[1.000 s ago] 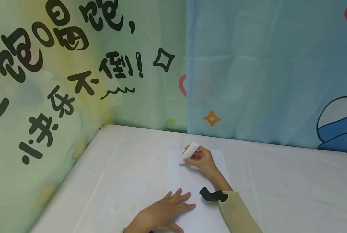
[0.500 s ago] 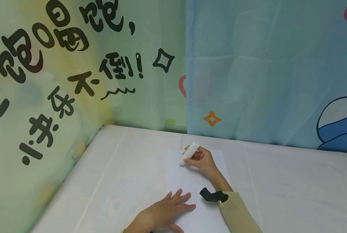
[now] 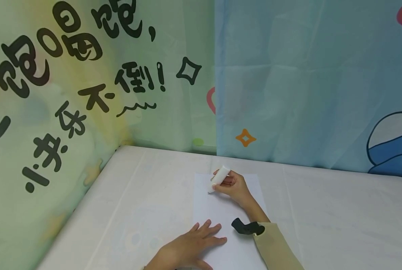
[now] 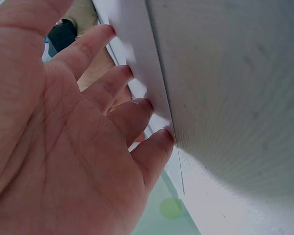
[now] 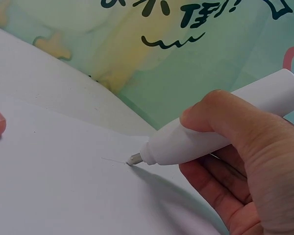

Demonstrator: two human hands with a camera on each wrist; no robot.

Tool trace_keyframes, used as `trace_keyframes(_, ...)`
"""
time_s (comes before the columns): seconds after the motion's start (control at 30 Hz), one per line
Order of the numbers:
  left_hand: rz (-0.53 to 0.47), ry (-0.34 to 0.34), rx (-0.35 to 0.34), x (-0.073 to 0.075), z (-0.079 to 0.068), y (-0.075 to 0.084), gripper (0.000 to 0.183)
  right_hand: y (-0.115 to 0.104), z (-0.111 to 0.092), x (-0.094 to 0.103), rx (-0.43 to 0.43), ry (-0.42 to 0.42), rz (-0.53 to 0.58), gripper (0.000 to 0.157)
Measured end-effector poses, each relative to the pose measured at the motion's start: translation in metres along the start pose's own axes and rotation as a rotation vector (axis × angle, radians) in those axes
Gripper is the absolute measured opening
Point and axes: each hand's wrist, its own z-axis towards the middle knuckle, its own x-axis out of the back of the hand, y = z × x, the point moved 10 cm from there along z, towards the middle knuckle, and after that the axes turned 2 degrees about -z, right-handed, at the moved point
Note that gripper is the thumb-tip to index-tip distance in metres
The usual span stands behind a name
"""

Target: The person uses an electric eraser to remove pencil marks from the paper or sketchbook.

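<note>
My right hand [image 3: 234, 185] grips a thick white pen [image 3: 220, 179] between thumb and fingers, tilted with its upper end leaning away to the right. In the right wrist view the pen's metal tip [image 5: 134, 159] touches a white sheet of paper [image 5: 63, 186], where a short thin line [image 5: 113, 160] runs left from it. Lower on the same sheet, my left hand [image 3: 190, 245] lies with its fingers spread. The left wrist view has the left hand's palm [image 4: 63, 147], its fingertips [image 4: 162, 139] resting at the paper near its edge.
A white-covered table [image 3: 146, 187] lies under the sheet. Behind it hang a green printed curtain [image 3: 173, 123] with black lettering and a blue curtain [image 3: 305, 93]. A black strap piece [image 3: 247, 226] sits at my right wrist by the sleeve [image 3: 275, 245].
The pen tip has crept very slightly toward me on the paper, the right hand still gripping the pen. The left hand stays in place on the sheet.
</note>
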Motion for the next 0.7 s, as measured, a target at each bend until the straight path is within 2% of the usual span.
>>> trace_keyframes(0.2,-0.020,-0.014,0.009,-0.0016,-0.0005,-0.0008,0.074,0.0001,0.0006,0.0001,0.020,0.002,-0.005,0.041)
trace_keyframes(0.7,-0.023,-0.041,0.021,-0.0041,0.0013,-0.0015,0.074,0.0022,0.0002,-0.0006,-0.010,-0.013,0.008,0.043)
